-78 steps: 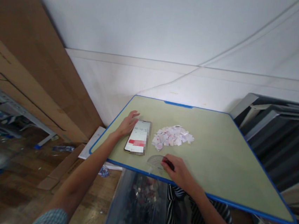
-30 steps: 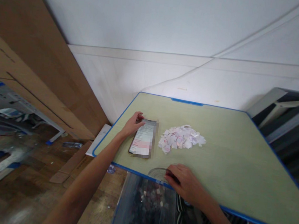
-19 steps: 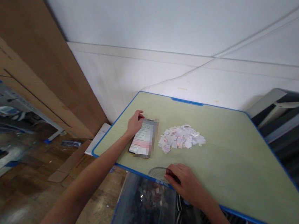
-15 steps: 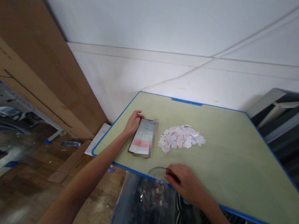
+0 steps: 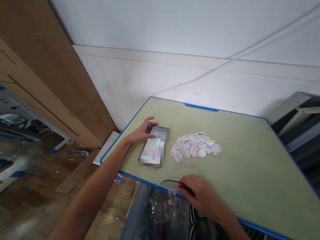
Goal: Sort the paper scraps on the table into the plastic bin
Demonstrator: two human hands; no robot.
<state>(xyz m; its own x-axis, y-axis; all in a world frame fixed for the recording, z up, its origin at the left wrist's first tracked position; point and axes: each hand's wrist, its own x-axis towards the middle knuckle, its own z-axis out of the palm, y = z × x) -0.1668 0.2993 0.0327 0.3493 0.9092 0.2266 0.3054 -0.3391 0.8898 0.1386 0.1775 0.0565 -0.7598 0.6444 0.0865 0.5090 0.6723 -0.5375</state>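
A smartphone [image 5: 158, 142] with a lit screen, partly pixelated, lies on the left part of the pale green table [image 5: 247, 158]. Over its upper left side is my left hand [image 5: 144, 130], fingers apart, the thumb on or just above the screen. My right hand [image 5: 194, 189] rests at the table's front edge, closed round the dark handle of a flat, rounded, grey see-through thing [image 5: 169, 183]; its exact kind is unclear. Between the hands and farther back sits a pile of torn white and pinkish paper scraps [image 5: 195, 146].
Below the front edge stands a clear plastic bin [image 5: 155, 225] with small scraps inside. Tall cardboard [image 5: 50, 56] leans at the left, and a white wall [image 5: 181, 76] rises behind the table. Grey and black panels [image 5: 314, 127] stand at the right.
My left hand has shifted from the phone's left edge so that the thumb reaches over the screen. The screen now displays a panel of tiles. My right hand stays about where it was.
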